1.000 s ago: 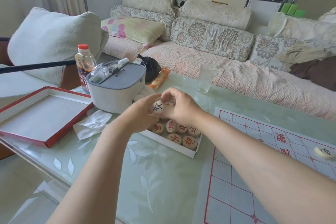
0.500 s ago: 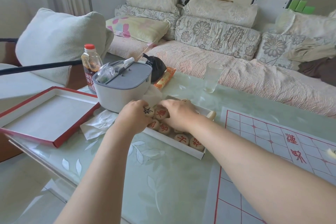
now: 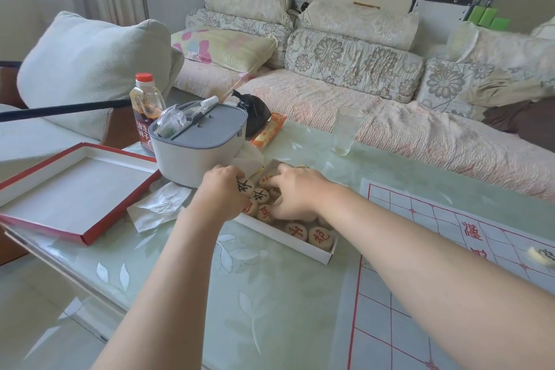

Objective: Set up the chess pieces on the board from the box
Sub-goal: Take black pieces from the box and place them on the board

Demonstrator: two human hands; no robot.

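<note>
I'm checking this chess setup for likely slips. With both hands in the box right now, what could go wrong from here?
The left hand seems to hold more than one piece loosely, so one could drop onto the glass table and roll away. The box sits close to the grey container and crumpled tissue, so a nudge could shift it. The drinking glass stands near the table's far edge, and a reaching arm might knock it.
</note>
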